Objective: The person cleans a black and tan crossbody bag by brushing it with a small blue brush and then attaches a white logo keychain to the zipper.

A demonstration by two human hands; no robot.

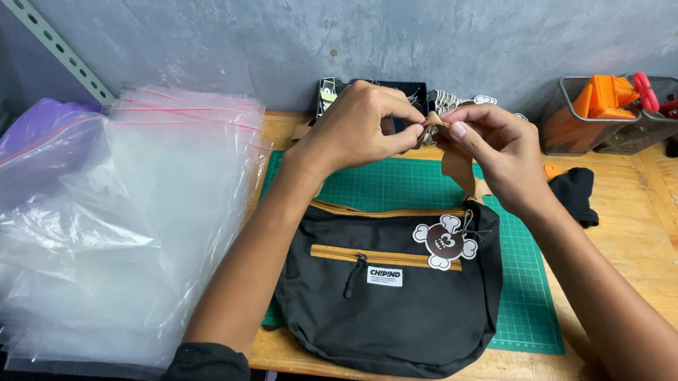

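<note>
A black sling bag (390, 308) with tan zippers, a small white label and a brown-and-white round charm (444, 242) lies on a green cutting mat (528, 296). Above its far edge, my left hand (358, 127) and my right hand (495, 152) meet, both pinching the end of the bag's tan strap (458, 170) and a small metal piece between the fingertips. The strap runs down from my right hand to the bag's upper right corner. What exactly sits between the fingertips is too small to tell.
A thick stack of clear zip bags with red seal lines (106, 235) fills the left. A wire basket (602, 114) with orange tools and red-handled scissors stands at the back right. A black cloth (575, 193) lies on the wooden table (654, 245).
</note>
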